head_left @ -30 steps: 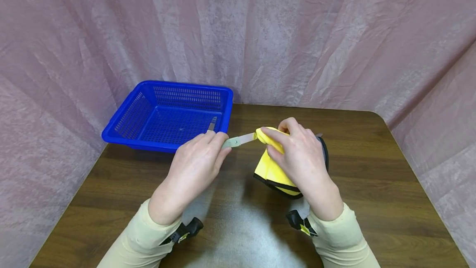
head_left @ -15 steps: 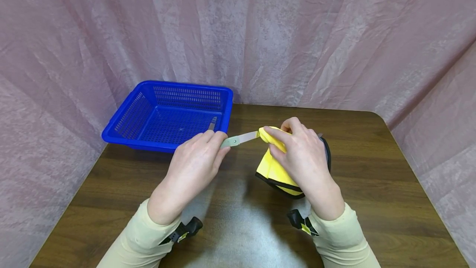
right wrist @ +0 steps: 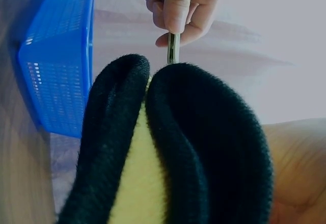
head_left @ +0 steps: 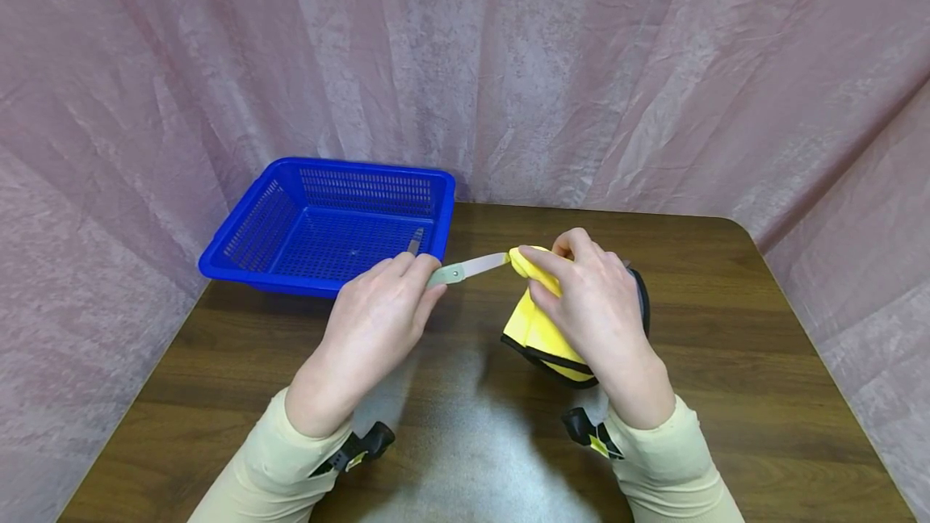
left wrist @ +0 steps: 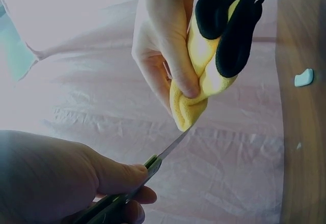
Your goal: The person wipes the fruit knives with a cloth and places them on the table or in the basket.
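Note:
In the head view my left hand [head_left: 381,309] grips the pale green handle of a folding knife [head_left: 454,274], its blade pointing right. My right hand [head_left: 592,297] pinches a folded yellow cloth [head_left: 541,329] with black edging round the blade's tip, which the cloth hides. The left wrist view shows the thumb pressing the cloth [left wrist: 189,109] at the end of the bare blade [left wrist: 175,143]. Dark folds of the cloth [right wrist: 214,137] fill much of the right wrist view, with the left hand [right wrist: 186,7] on the knife beyond.
A blue plastic basket [head_left: 320,285] stands at the back left of the wooden table [head_left: 726,329]. A narrow metal strip [head_left: 416,240] shows at its right side, partly behind my left hand. The left wrist view has a small whitish piece [left wrist: 304,77] on the wood. Pink curtains hang behind.
My right hand and the cloth have slid slightly right toward the blade's tip, while my left hand has drifted a little left. More of the blade shows.

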Available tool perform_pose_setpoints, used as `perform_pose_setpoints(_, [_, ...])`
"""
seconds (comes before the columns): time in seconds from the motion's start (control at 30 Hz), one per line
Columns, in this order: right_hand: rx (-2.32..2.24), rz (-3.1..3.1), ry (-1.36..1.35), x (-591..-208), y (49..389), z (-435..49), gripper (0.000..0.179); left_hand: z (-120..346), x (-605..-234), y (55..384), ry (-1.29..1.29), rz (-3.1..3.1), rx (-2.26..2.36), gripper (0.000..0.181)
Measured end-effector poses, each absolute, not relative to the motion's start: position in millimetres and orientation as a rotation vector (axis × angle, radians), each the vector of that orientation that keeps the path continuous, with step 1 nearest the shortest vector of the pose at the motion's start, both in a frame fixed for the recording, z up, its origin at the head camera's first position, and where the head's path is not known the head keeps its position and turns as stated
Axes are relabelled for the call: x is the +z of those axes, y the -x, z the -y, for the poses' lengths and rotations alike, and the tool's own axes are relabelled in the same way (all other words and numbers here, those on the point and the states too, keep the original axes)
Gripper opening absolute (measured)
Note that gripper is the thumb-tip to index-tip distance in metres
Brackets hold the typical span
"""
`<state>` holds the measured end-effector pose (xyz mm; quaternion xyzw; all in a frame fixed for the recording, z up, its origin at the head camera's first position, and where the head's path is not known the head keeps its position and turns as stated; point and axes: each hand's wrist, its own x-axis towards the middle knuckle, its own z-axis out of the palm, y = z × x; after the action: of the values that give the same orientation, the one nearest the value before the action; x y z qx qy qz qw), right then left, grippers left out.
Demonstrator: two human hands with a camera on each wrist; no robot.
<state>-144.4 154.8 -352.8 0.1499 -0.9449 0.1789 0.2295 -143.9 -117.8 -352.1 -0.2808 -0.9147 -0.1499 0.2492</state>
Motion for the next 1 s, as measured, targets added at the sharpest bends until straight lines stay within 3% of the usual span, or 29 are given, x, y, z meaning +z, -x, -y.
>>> perform_pose_setpoints(1.0, [0.52,2.596,-0.409,-349.3,141.9,-159.0,0.044,133.0,-345.0,149.8,0.636,2.503,-0.469,0.018])
